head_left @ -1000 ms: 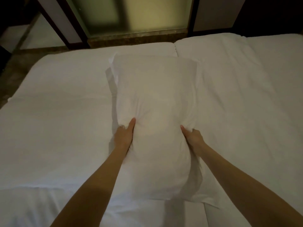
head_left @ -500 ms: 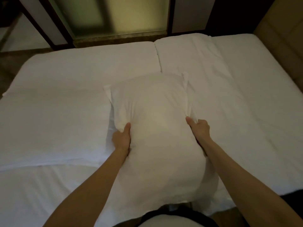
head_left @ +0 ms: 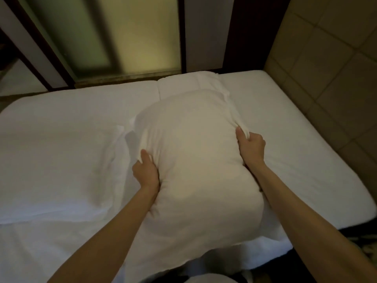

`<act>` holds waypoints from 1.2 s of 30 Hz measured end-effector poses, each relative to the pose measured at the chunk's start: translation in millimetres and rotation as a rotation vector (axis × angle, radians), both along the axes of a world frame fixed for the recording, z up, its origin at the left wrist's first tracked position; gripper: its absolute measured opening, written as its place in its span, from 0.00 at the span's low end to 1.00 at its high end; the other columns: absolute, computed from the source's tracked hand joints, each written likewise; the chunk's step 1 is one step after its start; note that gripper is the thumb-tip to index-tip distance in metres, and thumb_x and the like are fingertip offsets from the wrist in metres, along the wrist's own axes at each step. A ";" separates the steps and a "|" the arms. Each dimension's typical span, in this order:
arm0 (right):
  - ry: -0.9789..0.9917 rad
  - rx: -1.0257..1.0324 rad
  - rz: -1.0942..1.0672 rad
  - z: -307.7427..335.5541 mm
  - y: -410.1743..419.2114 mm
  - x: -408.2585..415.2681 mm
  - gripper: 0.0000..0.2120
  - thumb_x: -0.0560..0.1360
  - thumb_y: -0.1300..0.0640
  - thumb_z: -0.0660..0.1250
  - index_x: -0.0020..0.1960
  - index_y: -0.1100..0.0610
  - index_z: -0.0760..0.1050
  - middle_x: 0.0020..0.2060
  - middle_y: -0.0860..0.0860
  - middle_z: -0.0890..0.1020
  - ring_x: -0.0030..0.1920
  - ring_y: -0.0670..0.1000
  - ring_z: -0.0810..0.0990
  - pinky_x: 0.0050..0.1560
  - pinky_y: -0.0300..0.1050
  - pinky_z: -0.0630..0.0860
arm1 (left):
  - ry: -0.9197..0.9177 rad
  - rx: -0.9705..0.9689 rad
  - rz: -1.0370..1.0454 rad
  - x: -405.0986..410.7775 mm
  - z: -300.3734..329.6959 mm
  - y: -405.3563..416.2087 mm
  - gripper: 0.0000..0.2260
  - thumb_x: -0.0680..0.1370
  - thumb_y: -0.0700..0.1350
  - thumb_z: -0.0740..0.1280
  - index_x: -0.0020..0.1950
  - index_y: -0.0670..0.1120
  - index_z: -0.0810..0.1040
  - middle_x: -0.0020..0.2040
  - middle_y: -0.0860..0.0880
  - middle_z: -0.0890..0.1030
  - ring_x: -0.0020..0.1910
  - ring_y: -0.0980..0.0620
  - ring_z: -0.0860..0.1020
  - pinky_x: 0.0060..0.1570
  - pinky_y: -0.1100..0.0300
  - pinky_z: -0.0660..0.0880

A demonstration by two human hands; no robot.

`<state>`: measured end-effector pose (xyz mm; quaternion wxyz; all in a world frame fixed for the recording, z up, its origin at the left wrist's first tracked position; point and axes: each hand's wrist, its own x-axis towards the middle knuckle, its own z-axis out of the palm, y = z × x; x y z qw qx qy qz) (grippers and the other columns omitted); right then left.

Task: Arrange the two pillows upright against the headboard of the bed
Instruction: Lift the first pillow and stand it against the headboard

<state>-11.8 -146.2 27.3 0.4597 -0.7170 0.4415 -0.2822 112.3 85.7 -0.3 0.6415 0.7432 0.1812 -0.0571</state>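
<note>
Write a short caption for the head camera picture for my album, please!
Both hands, left hand and right hand, grip a white pillow over the white bed, beside the padded headboard.

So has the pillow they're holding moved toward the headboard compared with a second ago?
Yes. The pillow, gripped by the left hand and right hand, has shifted rightward across the bed, closer to the padded headboard at the right edge.

Dim room. Frosted glass panel (head_left: 122,35), yellow-green glow, in dark frame (head_left: 183,33) beyond the far edge. Tan padded wall panels (head_left: 330,58) at right.
</note>
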 end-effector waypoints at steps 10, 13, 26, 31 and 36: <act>-0.130 -0.238 0.045 71.2 -158.1 -105.8 0.27 0.77 0.47 0.63 0.25 0.53 0.56 0.22 0.48 0.60 0.24 0.47 0.59 0.27 0.42 0.55 | 0.024 -0.138 -0.004 -126.0 27.8 -160.9 0.25 0.80 0.56 0.55 0.62 0.37 0.77 0.60 0.38 0.80 0.58 0.41 0.78 0.62 0.46 0.74; -0.128 -0.293 0.051 83.6 -186.3 -120.5 0.26 0.77 0.46 0.61 0.26 0.58 0.60 0.22 0.52 0.61 0.25 0.49 0.60 0.28 0.44 0.56 | 0.048 -0.165 -0.019 -141.0 31.8 -194.8 0.26 0.81 0.55 0.54 0.59 0.34 0.78 0.59 0.37 0.80 0.57 0.40 0.78 0.61 0.47 0.75; -0.162 -0.465 -0.010 103.3 -270.7 -94.1 0.30 0.77 0.45 0.61 0.26 0.68 0.63 0.21 0.54 0.64 0.25 0.51 0.62 0.28 0.49 0.61 | 0.040 -0.162 -0.133 -91.3 24.8 -300.7 0.28 0.83 0.54 0.52 0.59 0.30 0.77 0.58 0.35 0.80 0.55 0.40 0.79 0.55 0.50 0.75; -0.156 -0.467 -0.051 120.6 -310.6 -62.9 0.29 0.77 0.43 0.60 0.23 0.59 0.64 0.17 0.51 0.68 0.22 0.58 0.72 0.29 0.53 0.71 | 0.028 -0.175 -0.187 -43.7 33.5 -354.1 0.29 0.83 0.53 0.51 0.60 0.26 0.75 0.59 0.30 0.78 0.59 0.35 0.77 0.60 0.45 0.74; -0.179 -0.513 -0.061 133.7 -364.1 -33.6 0.30 0.77 0.43 0.60 0.25 0.64 0.65 0.18 0.56 0.70 0.23 0.59 0.70 0.28 0.55 0.70 | 0.034 -0.228 -0.224 -8.2 42.0 -419.5 0.27 0.83 0.52 0.52 0.49 0.29 0.77 0.54 0.33 0.80 0.58 0.33 0.77 0.54 0.48 0.74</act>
